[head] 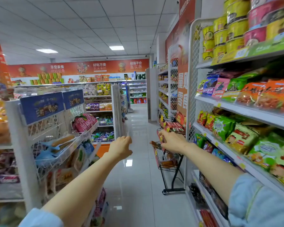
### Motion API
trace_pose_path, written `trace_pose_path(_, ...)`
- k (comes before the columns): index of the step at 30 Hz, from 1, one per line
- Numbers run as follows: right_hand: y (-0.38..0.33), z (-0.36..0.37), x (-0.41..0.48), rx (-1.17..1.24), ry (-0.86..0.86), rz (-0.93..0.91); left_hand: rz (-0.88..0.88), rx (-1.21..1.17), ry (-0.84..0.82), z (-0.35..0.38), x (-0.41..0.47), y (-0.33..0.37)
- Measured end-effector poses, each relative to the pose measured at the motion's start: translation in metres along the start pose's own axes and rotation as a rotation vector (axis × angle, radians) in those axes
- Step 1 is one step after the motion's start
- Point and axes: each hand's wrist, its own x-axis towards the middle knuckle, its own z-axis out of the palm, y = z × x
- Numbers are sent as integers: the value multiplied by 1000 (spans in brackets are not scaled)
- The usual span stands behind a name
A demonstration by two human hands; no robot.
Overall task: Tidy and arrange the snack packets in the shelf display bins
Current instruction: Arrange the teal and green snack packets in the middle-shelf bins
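Observation:
A black wire basket rack [169,167] on wheels stands in the aisle by the right shelving, with red and brown snack packets [171,125] in its tiers. My right hand [172,141] reaches out to the middle tier, its fingers on a red packet at the basket's front edge; whether it pinches the packet is not clear. My left hand [121,147] is stretched forward over the aisle, fingers loosely curled, holding nothing. The view is blurred by motion.
The right shelves [241,110] carry noodle cups and bagged snacks. At left, a white wire bin display [59,154] holds sausages and a pink packet [84,122]. The glossy tiled aisle floor [134,177] runs ahead to far shelves.

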Motion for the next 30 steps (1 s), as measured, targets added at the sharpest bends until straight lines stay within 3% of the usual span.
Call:
trace_pose_path(9, 73, 34, 173, 24, -34, -80, -68, -140, 17, 56, 168, -23)
trace_pose_path(14, 94, 63, 277, 101, -83, -119, -161, -158, -54, 84, 242, -53)
trace_pose_path(23, 95, 143, 490, 142, -161, -174, -200, -201, -47, 137, 405, -158)
trace_pose_path(30, 80, 162, 678, 178, -111, -186, -238, -166, 6, 168, 558, -271)
